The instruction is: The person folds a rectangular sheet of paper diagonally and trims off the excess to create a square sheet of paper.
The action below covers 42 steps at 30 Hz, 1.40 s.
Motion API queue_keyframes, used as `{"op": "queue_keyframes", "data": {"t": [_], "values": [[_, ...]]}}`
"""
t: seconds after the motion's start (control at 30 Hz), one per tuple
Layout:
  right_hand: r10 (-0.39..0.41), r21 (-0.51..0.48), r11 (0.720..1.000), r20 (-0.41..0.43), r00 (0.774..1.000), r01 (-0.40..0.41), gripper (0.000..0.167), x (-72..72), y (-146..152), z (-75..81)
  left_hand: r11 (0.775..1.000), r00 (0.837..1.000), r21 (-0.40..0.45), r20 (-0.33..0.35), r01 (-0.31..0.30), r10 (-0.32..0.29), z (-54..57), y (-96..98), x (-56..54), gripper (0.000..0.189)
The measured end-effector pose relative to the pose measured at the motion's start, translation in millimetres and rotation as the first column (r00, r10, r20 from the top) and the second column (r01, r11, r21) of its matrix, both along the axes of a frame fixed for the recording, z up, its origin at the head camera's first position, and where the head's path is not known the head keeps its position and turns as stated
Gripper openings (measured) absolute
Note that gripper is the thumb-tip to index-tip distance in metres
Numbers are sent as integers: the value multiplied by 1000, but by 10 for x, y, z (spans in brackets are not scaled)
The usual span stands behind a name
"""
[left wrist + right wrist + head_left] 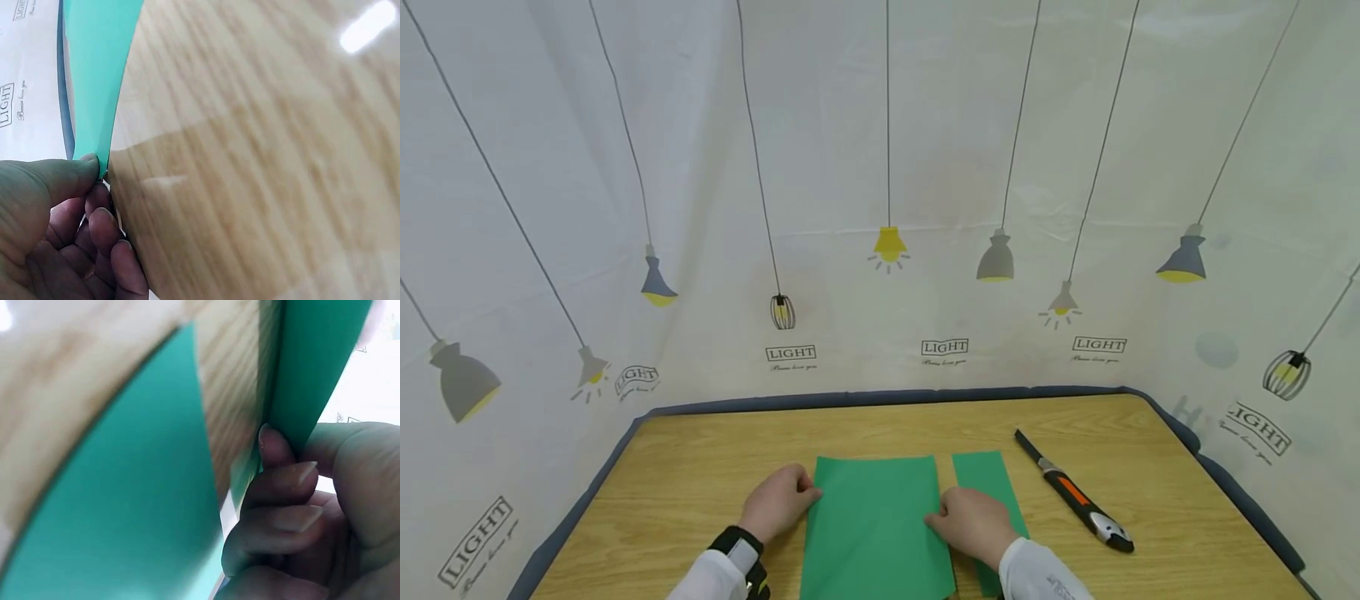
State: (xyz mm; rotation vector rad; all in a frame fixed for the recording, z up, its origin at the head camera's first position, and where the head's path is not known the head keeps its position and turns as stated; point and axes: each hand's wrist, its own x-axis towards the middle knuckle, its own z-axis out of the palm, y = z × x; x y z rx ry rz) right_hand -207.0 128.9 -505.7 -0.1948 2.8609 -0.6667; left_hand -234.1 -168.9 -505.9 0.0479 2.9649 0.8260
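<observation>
A wide sheet of green paper [874, 525] lies in front of me, between both hands. At its left edge my left hand [778, 504] pinches the paper between thumb and forefinger; the left wrist view shows the thumb on top of the green sheet [103, 75]. My right hand [973, 523] grips the right edge, and in the right wrist view its fingers [284, 481] curl under the sheet [319, 362]. A narrower green paper strip [985, 475] rests on the table to the right, partly hidden beneath my right hand and forearm.
A utility knife [1078, 500] with a black and orange handle lies to the right of the strip, its blade end pointing away. The wooden table [715, 442] has a dark blue edge [850, 398]. Behind it hangs a white curtain [850, 167] printed with lamps.
</observation>
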Motion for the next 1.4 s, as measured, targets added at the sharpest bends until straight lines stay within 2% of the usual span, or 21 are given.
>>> {"op": "queue_keyframes", "data": {"t": [0.3,0.37,0.43,0.57,0.63,0.73,0.83,0.97,1.17,1.23,1.3,1.33,1.4], "values": [[15,63,998,-3,1000,-15,40,-11,-1,43,999,999,-33,30,-11,12,15,39,-4,21],[27,88,996,-26,999,-24,33,-21,-1,58,999,999,-38,32,-7,8,9,37,-8,21],[54,109,993,-72,996,-46,35,-39,0,66,999,999,-44,34,-3,5,0,34,-13,21],[162,173,977,-202,966,-128,58,-87,-13,31,999,999,-46,33,5,-3,-11,34,-16,21],[251,214,955,-219,943,-205,64,-111,-26,7,999,1000,-46,30,8,-6,-17,35,-16,21],[370,243,914,-166,914,-325,65,-128,-45,-6,999,1000,-46,29,10,-8,-24,39,-17,21],[426,228,890,-100,899,-396,60,-133,-43,5,999,999,-49,35,6,-4,-29,38,-22,20],[444,211,881,-53,895,-424,56,-155,-6,13,999,999,-53,42,3,-1,-29,31,-27,20],[471,238,862,-47,881,-448,52,-186,46,6,997,999,-72,51,-11,15,-16,41,-31,18],[478,246,857,-50,877,-453,51,-187,53,7,995,999,-102,26,-17,20,-13,59,-29,20],[484,253,853,-54,873,-457,50,-187,55,11,989,1000,-150,-27,-9,5,-8,87,-19,38],[487,257,851,-57,872,-458,49,-187,54,13,984,998,-179,-63,9,-21,-6,102,-7,48],[488,261,849,-59,871,-459,48,-187,50,17,966,985,-245,-131,79,-114,-1,145,32,63]]}}
